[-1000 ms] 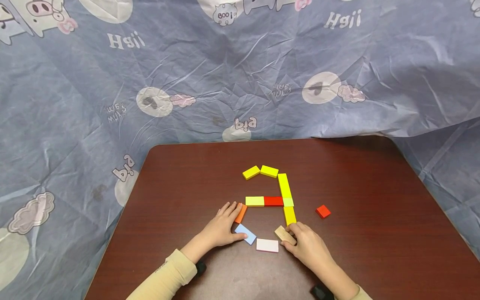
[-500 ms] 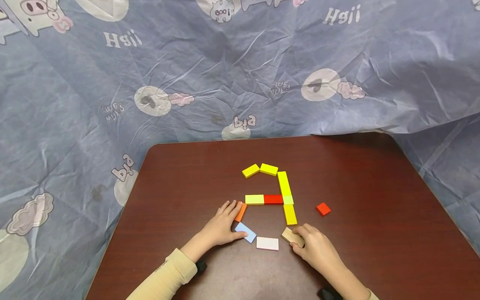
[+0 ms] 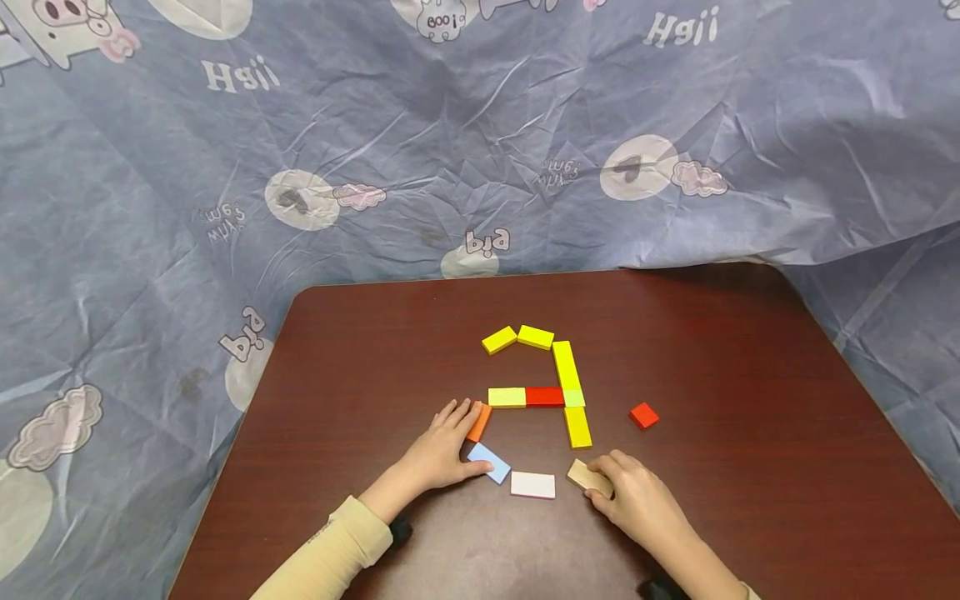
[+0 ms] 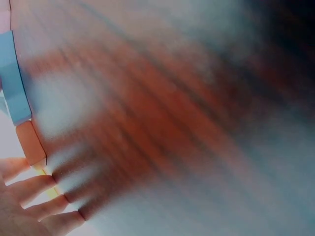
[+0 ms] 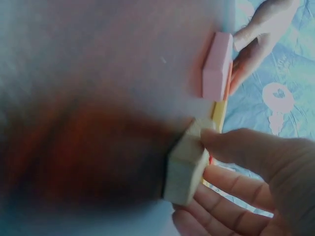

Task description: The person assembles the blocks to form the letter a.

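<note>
Pinched between the thumb and fingers of my right hand (image 3: 637, 500) is a natural-wood block (image 3: 588, 477). In the right wrist view this block (image 5: 184, 167) lies close to the tabletop. My left hand (image 3: 442, 454) rests with spread fingers beside an orange block (image 3: 479, 423), its fingertips at that block's edge. Its thumb lies on a light blue block (image 3: 488, 462). A white-pink block (image 3: 533, 485) lies between the two hands, apart from the wooden one. Above the wooden block, a yellow block (image 3: 577, 427) ends a column of blocks.
A pale yellow block (image 3: 507, 397) and a red block (image 3: 544, 397) form a row joining the column. Two yellow blocks, one of them the left block (image 3: 499, 340), curve along the top. A separate small red block (image 3: 643, 416) lies right on the brown table (image 3: 375, 350). Patterned cloth (image 3: 450, 150) hangs behind.
My right hand has slid the wooden block to the right and slightly toward me, widening the gap to the white-pink block. The left hand stays in place.
</note>
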The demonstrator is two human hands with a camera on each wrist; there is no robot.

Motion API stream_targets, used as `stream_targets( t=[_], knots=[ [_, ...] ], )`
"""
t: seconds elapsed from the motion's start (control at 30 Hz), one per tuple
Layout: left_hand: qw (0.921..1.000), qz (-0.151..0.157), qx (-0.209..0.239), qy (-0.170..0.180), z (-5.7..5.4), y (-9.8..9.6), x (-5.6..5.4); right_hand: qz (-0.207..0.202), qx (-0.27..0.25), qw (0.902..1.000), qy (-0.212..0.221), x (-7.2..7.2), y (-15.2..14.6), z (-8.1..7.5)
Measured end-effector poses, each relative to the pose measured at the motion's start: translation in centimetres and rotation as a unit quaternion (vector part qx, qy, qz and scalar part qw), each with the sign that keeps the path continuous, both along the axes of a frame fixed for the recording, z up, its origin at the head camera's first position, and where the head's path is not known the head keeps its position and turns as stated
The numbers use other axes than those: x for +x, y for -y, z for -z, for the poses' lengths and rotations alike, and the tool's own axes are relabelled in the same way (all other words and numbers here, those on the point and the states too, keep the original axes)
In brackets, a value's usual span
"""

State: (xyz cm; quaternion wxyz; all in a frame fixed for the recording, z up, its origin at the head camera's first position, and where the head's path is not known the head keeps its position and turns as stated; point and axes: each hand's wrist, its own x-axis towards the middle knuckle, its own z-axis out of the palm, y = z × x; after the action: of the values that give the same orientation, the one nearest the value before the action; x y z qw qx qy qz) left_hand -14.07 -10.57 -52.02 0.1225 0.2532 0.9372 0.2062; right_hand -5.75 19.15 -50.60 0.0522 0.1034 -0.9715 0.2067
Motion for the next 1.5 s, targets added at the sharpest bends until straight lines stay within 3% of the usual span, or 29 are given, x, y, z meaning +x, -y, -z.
stream_targets(
  t=[0.13,0.3,0.37,0.6,0.87,1.2,1.3,1.5],
  knots=[
    [1.0000,0.000,-0.002,-0.002,0.2,0.1,0.0,0.015,0.008,0.9998,-0.012,-1.2,-1.0,-0.7],
    [1.0000,-0.003,-0.002,0.001,0.1,0.1,-0.1,0.062,0.007,0.9921,-0.109,-3.7,-3.4,-1.2],
    [1.0000,-0.004,-0.001,0.003,0.0,0.1,-0.1,0.085,0.003,0.9890,-0.121,-4.6,-4.4,-1.2],
    [1.0000,-0.002,0.000,0.003,0.1,0.1,0.1,0.125,-0.004,0.9917,-0.032,-5.9,-6.5,-0.3],
    [1.0000,-0.002,0.003,0.002,0.1,0.1,0.1,0.110,-0.003,0.9939,0.003,-6.6,-7.2,0.5],
    [0.9999,-0.002,0.005,0.009,-0.1,0.2,-0.1,0.081,-0.023,0.9964,-0.014,-6.9,-5.2,-0.5],
    [0.9999,-0.002,0.007,0.009,-0.1,0.2,-0.1,0.053,-0.029,0.9976,-0.034,-6.6,-3.6,-0.8],
    [0.9999,-0.001,0.007,0.009,-0.2,0.2,-0.1,-0.044,-0.013,0.9961,-0.076,-6.1,-0.5,-1.0]
  ],
)
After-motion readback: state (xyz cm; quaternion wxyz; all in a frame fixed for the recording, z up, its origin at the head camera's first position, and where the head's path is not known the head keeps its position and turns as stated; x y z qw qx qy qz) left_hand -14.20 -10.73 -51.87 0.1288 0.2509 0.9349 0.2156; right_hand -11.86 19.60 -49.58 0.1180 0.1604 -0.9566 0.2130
